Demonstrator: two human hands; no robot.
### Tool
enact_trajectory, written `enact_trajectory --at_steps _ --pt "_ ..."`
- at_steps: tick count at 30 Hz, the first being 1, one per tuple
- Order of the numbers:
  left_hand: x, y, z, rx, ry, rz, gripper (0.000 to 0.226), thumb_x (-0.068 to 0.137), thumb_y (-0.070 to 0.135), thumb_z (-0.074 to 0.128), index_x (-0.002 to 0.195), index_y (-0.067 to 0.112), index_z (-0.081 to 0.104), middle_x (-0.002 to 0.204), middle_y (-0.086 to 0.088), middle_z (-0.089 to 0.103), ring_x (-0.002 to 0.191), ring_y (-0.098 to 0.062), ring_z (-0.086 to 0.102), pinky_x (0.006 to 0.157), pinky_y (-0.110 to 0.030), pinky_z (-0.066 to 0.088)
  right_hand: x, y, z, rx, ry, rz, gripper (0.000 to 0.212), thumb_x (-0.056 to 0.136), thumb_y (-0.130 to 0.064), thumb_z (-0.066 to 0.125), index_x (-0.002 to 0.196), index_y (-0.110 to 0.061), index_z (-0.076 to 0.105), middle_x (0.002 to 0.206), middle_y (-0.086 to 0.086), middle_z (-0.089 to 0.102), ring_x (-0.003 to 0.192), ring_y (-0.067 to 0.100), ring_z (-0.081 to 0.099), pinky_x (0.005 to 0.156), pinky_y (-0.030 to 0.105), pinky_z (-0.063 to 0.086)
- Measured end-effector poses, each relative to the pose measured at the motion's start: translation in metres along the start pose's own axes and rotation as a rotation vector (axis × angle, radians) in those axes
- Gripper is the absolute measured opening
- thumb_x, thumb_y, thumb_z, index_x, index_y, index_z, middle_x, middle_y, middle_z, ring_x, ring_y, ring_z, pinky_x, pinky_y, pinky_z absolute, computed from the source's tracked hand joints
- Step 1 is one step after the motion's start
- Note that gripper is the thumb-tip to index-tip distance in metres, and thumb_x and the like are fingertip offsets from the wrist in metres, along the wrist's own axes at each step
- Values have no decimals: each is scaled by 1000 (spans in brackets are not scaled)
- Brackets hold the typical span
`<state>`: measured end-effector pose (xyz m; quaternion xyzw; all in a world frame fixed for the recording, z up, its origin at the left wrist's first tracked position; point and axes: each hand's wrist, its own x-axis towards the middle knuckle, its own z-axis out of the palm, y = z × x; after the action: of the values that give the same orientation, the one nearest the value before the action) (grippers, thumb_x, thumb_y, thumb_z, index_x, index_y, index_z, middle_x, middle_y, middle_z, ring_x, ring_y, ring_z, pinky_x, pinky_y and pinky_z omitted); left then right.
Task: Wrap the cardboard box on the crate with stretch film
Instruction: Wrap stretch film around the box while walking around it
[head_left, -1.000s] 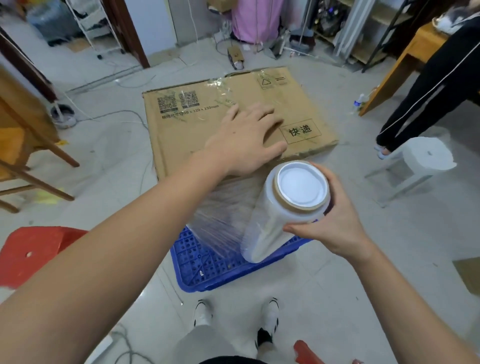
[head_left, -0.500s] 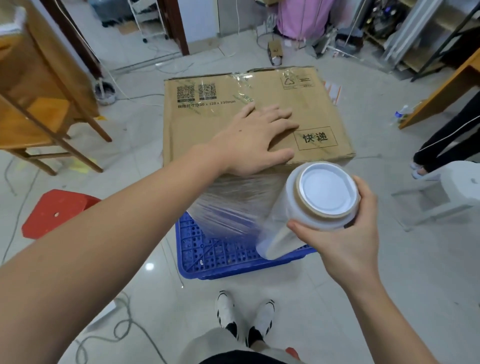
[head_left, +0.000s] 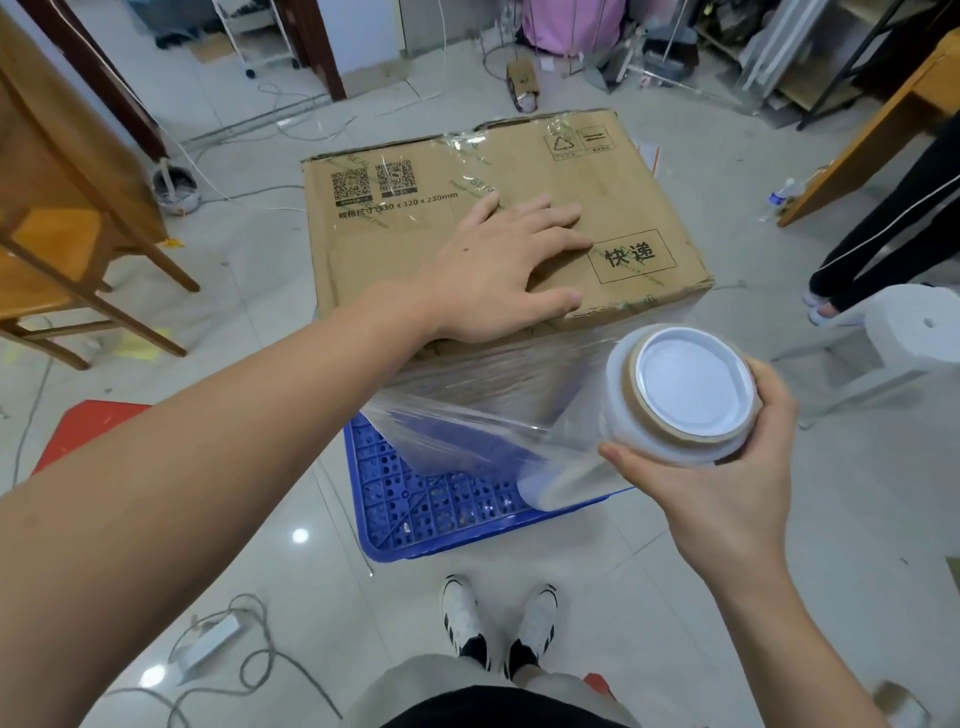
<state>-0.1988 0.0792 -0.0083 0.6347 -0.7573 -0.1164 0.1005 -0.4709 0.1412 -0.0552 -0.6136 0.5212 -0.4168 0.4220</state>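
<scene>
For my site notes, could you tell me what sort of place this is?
Probably an informal workroom or storeroom: tiled floor strewn with cables, wooden furniture, and a cardboard box on a blue crate.

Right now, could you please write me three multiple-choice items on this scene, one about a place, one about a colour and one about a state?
1. Where does the left hand rest?
A. on top of the cardboard box
B. on the floor
C. on the white stool

2. What colour is the crate under the box?
A. green
B. blue
C. black

3. What state is the stretch film in?
A. still fully wound on the roll
B. cut loose on the floor
C. pulled out from the roll to the box's near side

Answers:
1 A, the palm lies flat on the box top.
2 B, its perforated wall shows blue.
3 C, a clear sheet spans from the roll in the right hand to the box.
</scene>
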Motion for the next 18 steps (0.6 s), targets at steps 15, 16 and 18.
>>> enact_trajectory --at_steps 15,16,18 --pt "-32 42 -1 10 -19 -63 63 104 64 36 157 31 40 171 4 24 159 -18 15 130 -46 5 18 14 2 -100 -18 6 120 55 -26 99 150 -40 27 118 -59 33 115 -29 37 103 18 35" --pt "-39 47 3 30 -12 -71 65 105 65 32 159 30 37 171 3 22 159 -19 12 130 -45 5 19 15 2 -108 -21 2 118 55 -25 99 149 -39 29 117 -58 35 115 -27 39 102 19 36" --pt "-51 52 10 68 2 -79 68 105 66 27 162 30 30 173 3 16 160 -20 7 130 -45 2 20 15 4 -115 -18 -18 117 54 -26 100 147 -39 30 121 -52 37 116 -26 39 99 14 36"
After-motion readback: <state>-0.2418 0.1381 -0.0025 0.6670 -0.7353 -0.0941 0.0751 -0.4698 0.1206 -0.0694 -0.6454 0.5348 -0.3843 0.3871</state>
